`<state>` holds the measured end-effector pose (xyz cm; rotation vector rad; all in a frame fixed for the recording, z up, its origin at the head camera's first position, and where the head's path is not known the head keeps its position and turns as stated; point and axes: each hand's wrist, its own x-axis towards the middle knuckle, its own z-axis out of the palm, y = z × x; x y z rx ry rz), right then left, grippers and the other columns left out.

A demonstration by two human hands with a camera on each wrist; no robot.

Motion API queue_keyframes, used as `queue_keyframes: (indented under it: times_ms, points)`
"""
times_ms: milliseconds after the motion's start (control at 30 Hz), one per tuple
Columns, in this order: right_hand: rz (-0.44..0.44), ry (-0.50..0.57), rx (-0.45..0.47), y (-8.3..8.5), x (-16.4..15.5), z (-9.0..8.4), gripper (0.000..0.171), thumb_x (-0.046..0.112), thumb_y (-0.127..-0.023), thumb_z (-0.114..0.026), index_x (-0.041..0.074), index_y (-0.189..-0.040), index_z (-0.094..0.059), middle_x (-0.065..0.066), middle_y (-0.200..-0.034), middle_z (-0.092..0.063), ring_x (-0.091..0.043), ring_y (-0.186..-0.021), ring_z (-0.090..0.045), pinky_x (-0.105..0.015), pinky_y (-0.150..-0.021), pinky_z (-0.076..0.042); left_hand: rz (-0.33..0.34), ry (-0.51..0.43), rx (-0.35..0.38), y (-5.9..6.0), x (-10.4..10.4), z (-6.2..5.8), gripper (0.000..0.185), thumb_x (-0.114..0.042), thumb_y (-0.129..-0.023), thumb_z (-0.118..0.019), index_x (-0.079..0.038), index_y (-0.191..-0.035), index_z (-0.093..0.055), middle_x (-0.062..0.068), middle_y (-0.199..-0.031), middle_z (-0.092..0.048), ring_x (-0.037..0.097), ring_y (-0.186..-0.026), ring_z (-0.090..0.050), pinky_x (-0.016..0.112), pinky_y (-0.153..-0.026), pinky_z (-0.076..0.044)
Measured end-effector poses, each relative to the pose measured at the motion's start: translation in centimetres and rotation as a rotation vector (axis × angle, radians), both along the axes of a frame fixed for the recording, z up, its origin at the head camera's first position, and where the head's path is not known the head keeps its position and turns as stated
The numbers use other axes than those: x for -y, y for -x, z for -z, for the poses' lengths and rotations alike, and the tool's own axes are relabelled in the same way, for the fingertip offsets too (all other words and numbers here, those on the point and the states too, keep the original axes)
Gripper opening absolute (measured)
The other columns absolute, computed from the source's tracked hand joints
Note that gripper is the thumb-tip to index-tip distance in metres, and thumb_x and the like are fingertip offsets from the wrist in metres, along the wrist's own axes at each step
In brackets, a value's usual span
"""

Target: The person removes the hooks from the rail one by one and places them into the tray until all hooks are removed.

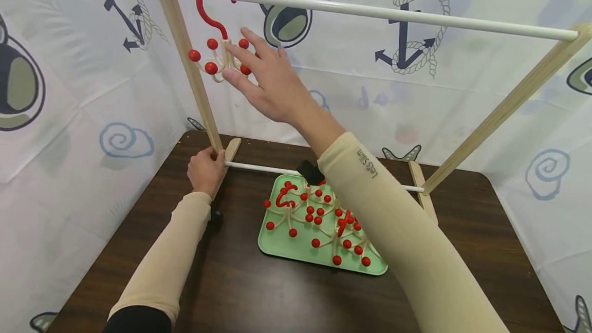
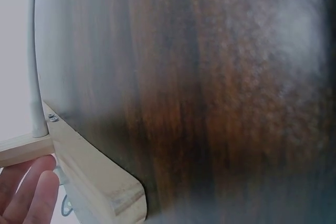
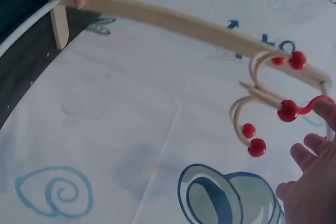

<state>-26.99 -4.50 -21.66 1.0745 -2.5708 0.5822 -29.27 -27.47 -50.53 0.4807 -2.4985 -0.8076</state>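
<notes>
A red-hooked hanger with cream arms tipped in red balls hangs on the white top rod of a wooden rack, near its left end. My right hand is raised beside it, fingers straight and spread, fingertips at the cream arms. In the right wrist view the hanger sits just left of my fingers. Low down, my left hand grips the rack's left post just above its foot. The left wrist view shows my fingers by the wooden foot.
A green tray with several more red-ball hangers lies on the dark wooden table under the rack. A black object sits behind the tray. Printed white cloth walls close in the table on three sides.
</notes>
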Motion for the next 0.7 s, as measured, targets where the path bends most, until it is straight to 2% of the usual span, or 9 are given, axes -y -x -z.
queue_keyframes:
  times_ms: [67, 167, 333, 567, 700]
  points:
    - [0.027, -0.066, 0.041, 0.6, 0.4, -0.5, 0.058, 0.054, -0.102, -0.033, 0.029, -0.154, -0.031, 0.002, -0.164, -0.013, -0.011, -0.147, -0.017, -0.043, -0.116, 0.001, 0.007, 0.000, 0.005, 0.0, 0.1, 0.0, 0.034, -0.037, -0.098, -0.058, -0.006, -0.099, -0.072, 0.015, -0.086, -0.071, 0.039, -0.079, -0.065, 0.054, -0.068, -0.047]
    - [0.030, -0.139, 0.080, 1.2, 1.0, -1.1, 0.061, 0.058, -0.101, -0.030, 0.032, -0.155, -0.027, 0.004, -0.164, -0.010, -0.009, -0.147, -0.016, -0.044, -0.115, 0.004, 0.008, 0.000, -0.003, -0.1, 0.1, -0.1, 0.033, -0.036, -0.097, -0.059, -0.006, -0.098, -0.072, 0.014, -0.085, -0.071, 0.038, -0.077, -0.065, 0.053, -0.066, -0.047]
    - [0.042, -0.230, 0.104, 1.8, 2.0, -1.8, 0.061, 0.062, -0.100, -0.024, 0.036, -0.156, -0.021, 0.005, -0.164, -0.004, -0.008, -0.148, -0.009, -0.045, -0.115, 0.008, 0.018, -0.006, -0.015, -0.1, 0.1, 0.0, 0.031, -0.035, -0.097, -0.060, -0.006, -0.096, -0.072, 0.015, -0.083, -0.070, 0.039, -0.076, -0.065, 0.054, -0.066, -0.047]
    - [0.068, -0.266, 0.133, 2.5, 2.8, -2.0, 0.066, 0.064, -0.099, -0.019, 0.032, -0.157, -0.014, 0.006, -0.164, -0.004, -0.005, -0.147, -0.007, -0.047, -0.115, 0.009, 0.034, -0.011, 0.000, 0.0, 0.2, 0.1, 0.032, -0.035, -0.098, -0.058, -0.005, -0.097, -0.071, 0.016, -0.085, -0.069, 0.039, -0.078, -0.064, 0.055, -0.067, -0.047]
    - [0.075, -0.259, 0.123, 2.5, 2.9, -2.0, 0.068, 0.064, -0.099, -0.021, 0.029, -0.158, -0.016, 0.006, -0.164, -0.011, -0.007, -0.147, -0.012, -0.047, -0.115, 0.007, 0.031, -0.010, 0.001, 0.0, 0.3, -0.1, 0.032, -0.035, -0.098, -0.058, -0.006, -0.098, -0.071, 0.015, -0.085, -0.070, 0.039, -0.078, -0.064, 0.054, -0.067, -0.047]
